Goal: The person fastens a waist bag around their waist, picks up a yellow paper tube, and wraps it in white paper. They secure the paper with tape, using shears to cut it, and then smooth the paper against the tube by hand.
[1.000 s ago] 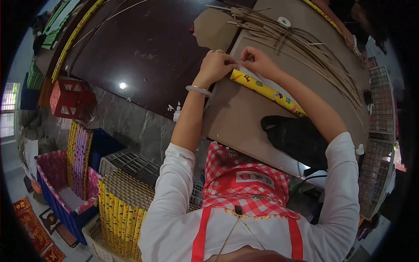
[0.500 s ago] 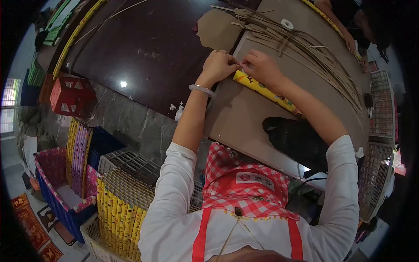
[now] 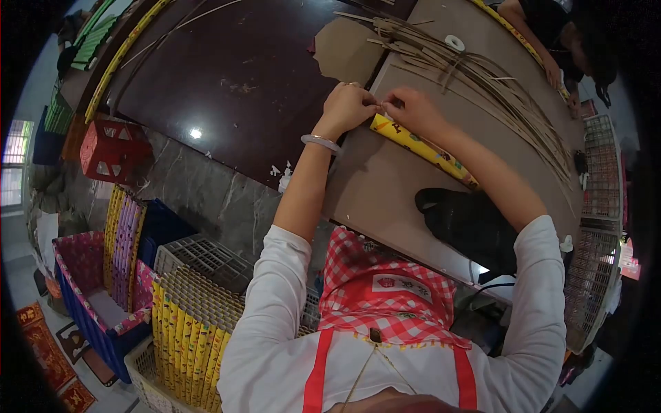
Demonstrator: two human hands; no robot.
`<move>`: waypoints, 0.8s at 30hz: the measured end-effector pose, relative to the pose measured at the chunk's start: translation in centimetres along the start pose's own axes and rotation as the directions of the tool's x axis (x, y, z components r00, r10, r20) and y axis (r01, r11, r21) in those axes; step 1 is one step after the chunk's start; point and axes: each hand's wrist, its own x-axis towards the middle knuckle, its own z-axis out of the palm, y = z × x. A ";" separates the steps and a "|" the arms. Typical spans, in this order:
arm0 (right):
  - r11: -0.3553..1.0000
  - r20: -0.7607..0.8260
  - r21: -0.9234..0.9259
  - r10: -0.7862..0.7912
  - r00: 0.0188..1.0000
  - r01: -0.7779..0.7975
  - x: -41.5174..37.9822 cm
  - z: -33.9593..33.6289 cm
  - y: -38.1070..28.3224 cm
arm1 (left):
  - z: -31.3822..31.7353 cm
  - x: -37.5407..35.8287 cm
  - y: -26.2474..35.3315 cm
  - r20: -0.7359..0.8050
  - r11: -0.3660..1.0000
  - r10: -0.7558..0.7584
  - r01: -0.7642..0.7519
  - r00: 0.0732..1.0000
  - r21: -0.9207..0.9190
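Observation:
Both of my hands meet at the upper end of a yellow printed roll (image 3: 421,149), which lies slantwise on the brown table (image 3: 372,186). My left hand (image 3: 346,107), wearing a bracelet at the wrist, has its fingertips pinched together just off the roll's end. My right hand (image 3: 415,112) is also closed in a pinch, touching the left fingertips, with its forearm reaching over the roll. Whatever small thing lies between the fingers is too small to make out. A black cloth item (image 3: 465,224) rests below the roll.
Long thin strips (image 3: 482,79) and a white tape ring (image 3: 454,43) lie beyond my hands, near a brown paper piece (image 3: 348,49). Yellow rolls (image 3: 189,344) fill a crate at lower left. A red stool (image 3: 110,151) stands left. Another person's arm (image 3: 533,41) is at upper right.
Both hands have shifted very slightly down and to the right, still pinched together at the roll's end. The other person at upper right has moved a little.

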 end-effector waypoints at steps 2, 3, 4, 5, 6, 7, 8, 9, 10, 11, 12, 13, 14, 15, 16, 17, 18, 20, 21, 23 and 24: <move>1.000 0.018 0.005 0.008 1.000 -0.008 -0.1 -0.2 -0.1 | 0.1 0.0 0.0 0.005 1.000 0.005 -0.005 1.000 0.012; 1.000 0.018 0.003 0.009 1.000 -0.009 -0.1 -0.3 -0.2 | 0.0 -0.1 0.1 -0.008 1.000 0.002 -0.002 1.000 0.000; 1.000 0.012 0.005 0.023 1.000 -0.023 -0.1 -0.2 -0.3 | -0.1 -0.1 0.2 -0.020 1.000 -0.001 0.001 1.000 -0.010; 0.999 0.006 0.008 0.037 0.999 -0.037 -0.1 -0.2 -0.4 | 0.0 -0.2 0.2 -0.020 1.000 -0.001 0.001 1.000 -0.010; 0.999 0.007 0.010 0.037 0.999 -0.037 -0.1 -0.1 -0.4 | 0.0 -0.3 0.3 -0.051 0.999 0.027 -0.028 0.998 -0.018; 0.999 0.010 -0.001 0.042 0.999 -0.042 -0.1 -0.1 -0.3 | 0.0 -0.4 0.3 -0.083 0.998 0.056 -0.058 0.995 -0.024; 0.999 0.013 -0.014 0.046 0.999 -0.046 -0.1 0.0 -0.3 | 0.1 -0.4 0.2 -0.083 0.998 0.054 -0.056 0.995 -0.023; 0.999 0.014 -0.014 0.045 0.999 -0.045 0.0 0.0 -0.3 | 0.2 -0.3 0.1 -0.077 0.998 0.055 -0.057 0.995 -0.023; 0.998 0.015 -0.031 0.048 0.999 -0.047 0.0 0.0 -0.4 | 0.2 -0.2 0.1 -0.071 0.998 0.058 -0.060 0.996 -0.022; 0.998 0.014 -0.048 0.051 0.999 -0.050 0.0 0.0 -0.4 | 0.3 -0.1 0.0 -0.072 0.998 0.059 -0.061 0.996 -0.023; 0.998 0.013 -0.049 0.051 0.999 -0.051 0.0 0.0 -0.3 | 0.2 0.0 0.0 -0.041 1.000 0.017 -0.018 0.999 -0.023; 0.997 0.040 -0.017 0.075 0.996 -0.075 0.2 0.1 -0.1 | 0.2 0.0 0.0 -0.011 0.999 -0.026 0.026 1.000 -0.021; 0.995 0.068 0.014 0.097 0.993 -0.098 0.3 0.1 0.0 | 0.2 0.0 0.0 -0.012 0.999 -0.025 0.025 1.000 -0.020; 0.995 0.068 0.014 0.096 0.993 -0.097 0.3 -0.1 -0.3 | 0.2 0.0 0.0 -0.020 1.000 -0.004 0.004 1.000 -0.019; 0.990 0.095 0.039 0.133 0.987 -0.137 0.2 -0.3 -0.5 | 0.1 -0.1 0.0 -0.027 1.000 0.017 -0.018 0.999 -0.016; 0.982 0.122 0.062 0.169 0.978 -0.177 0.2 -0.5 -0.8 | 0.0 -0.1 -0.1 -0.029 1.000 0.017 -0.018 0.999 -0.014; 0.982 0.121 0.063 0.167 0.978 -0.176 0.3 -0.3 -0.4 | 0.0 -0.1 0.0 -0.032 1.000 0.018 -0.019 0.999 -0.019; 0.968 0.136 0.147 0.184 0.973 -0.203 0.4 0.3 0.6 | 0.0 -0.1 0.1 -0.033 1.000 0.022 -0.022 0.999 -0.022; 0.968 0.134 0.148 0.184 0.974 -0.203 0.4 0.4 0.6 | 0.0 -0.1 0.1 -0.030 1.000 0.012 -0.013 0.999 -0.027; 0.980 0.073 0.144 0.127 0.989 -0.137 0.2 0.6 0.6 | -0.2 -0.1 0.3 -0.027 1.000 0.003 -0.004 1.000 -0.030; 0.980 0.072 0.146 0.128 0.989 -0.137 0.3 0.5 0.5 | -0.4 -0.1 0.5 -0.013 0.999 -0.005 0.004 1.000 -0.038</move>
